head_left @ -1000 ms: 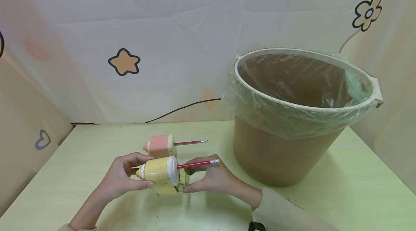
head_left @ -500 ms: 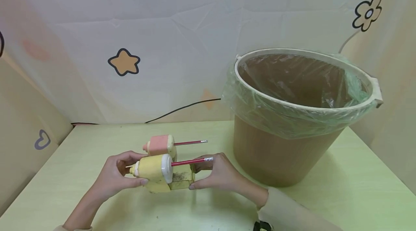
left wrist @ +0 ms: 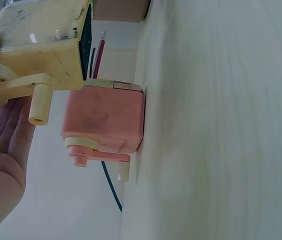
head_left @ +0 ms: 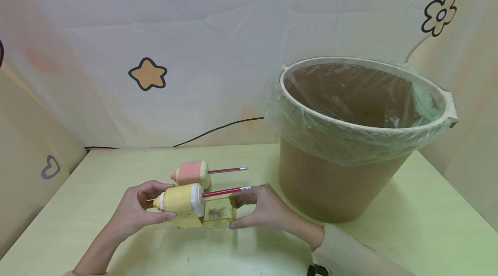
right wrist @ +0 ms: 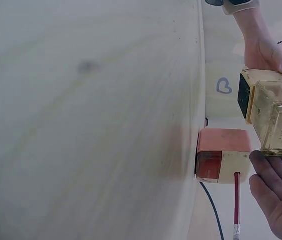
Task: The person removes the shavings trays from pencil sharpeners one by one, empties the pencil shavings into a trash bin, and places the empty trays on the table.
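A yellow crank pencil sharpener [head_left: 177, 200] is held off the table by my left hand [head_left: 131, 210], thumb on the near side and fingers on the far side. Its yellow crank handle [left wrist: 41, 102] shows in the left wrist view. From its front sticks a red pencil [head_left: 221, 192] with a silvery end. My right hand [head_left: 268, 211] pinches the clear yellowish shavings drawer [head_left: 219, 213], which stands well out of the sharpener's front, with dark shavings or dust inside. Whether the drawer's back is fully free of the body, I cannot tell.
Just behind, a pink pencil sharpener [head_left: 189, 172] stands on the pale table [head_left: 116, 168], a second red pencil [head_left: 227, 170] in its front. A large brown bin [head_left: 334, 181] lined with a green translucent bag [head_left: 342, 148] stands at the right. A printed cloth hangs behind.
The drawer has slid out rightward with my right hand, showing more of its clear body. My left hand has shifted slightly left with the yellow sharpener. The pink sharpener and bin stay put.
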{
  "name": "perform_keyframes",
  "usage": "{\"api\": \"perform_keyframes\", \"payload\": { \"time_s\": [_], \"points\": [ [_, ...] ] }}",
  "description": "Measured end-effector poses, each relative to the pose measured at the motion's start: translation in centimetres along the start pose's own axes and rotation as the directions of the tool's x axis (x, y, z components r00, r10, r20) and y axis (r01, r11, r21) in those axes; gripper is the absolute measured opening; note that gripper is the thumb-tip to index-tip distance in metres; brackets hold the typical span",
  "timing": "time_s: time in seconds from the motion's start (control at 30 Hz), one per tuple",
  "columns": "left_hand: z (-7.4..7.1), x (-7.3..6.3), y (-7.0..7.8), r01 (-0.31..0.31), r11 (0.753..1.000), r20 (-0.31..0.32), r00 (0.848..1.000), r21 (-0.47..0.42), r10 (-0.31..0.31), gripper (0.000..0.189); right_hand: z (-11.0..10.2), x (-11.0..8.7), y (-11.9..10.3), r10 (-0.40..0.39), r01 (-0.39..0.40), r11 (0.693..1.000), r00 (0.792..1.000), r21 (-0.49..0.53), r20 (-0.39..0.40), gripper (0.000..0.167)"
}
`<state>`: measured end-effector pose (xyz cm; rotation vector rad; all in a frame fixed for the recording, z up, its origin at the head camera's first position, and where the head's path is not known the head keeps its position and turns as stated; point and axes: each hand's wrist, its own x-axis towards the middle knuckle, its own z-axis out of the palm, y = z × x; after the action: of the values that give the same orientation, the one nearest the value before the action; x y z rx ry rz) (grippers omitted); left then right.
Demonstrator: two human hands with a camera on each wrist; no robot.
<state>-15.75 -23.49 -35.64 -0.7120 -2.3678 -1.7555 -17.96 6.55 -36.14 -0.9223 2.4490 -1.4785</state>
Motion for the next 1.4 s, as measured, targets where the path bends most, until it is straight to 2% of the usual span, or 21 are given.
{"api": "perform_keyframes", "payload": {
  "time_s": [0.27, 0.57, 0.73, 1.17, 1.4],
  "points": [
    [0.0, 0.0, 0.0, 0.021, 1.000, -0.007, 1.000, 0.006, -0.021, 0.043, -0.2, -0.4, 0.3, 0.005, -0.005, 1.000, 1.000, -0.004, 0.003, 0.055],
    [0.0, 0.0, -0.1, 0.071, 0.997, -0.006, 0.997, 0.031, -0.071, 0.043, -0.4, -0.9, 0.0, 0.032, -0.032, 0.999, 0.999, -0.007, 0.025, 0.056],
    [-0.2, 0.0, -0.3, 0.076, 0.996, -0.009, 0.997, 0.040, -0.076, 0.044, -0.5, -1.3, -0.1, 0.037, -0.037, 0.999, 0.998, -0.005, 0.042, 0.056],
    [-0.1, 0.0, -0.7, 0.104, 0.993, 0.003, 0.995, 0.060, -0.104, 0.045, -0.8, -2.0, -0.2, 0.045, -0.050, 0.996, 0.997, 0.074, 0.059, 0.056],
    [-0.1, 0.0, -1.3, 0.131, 0.989, 0.011, 0.991, 0.068, -0.132, 0.046, -0.9, -2.4, -0.3, 0.052, -0.056, 0.996, 0.997, 0.063, 0.065, 0.057]
  ]
}}
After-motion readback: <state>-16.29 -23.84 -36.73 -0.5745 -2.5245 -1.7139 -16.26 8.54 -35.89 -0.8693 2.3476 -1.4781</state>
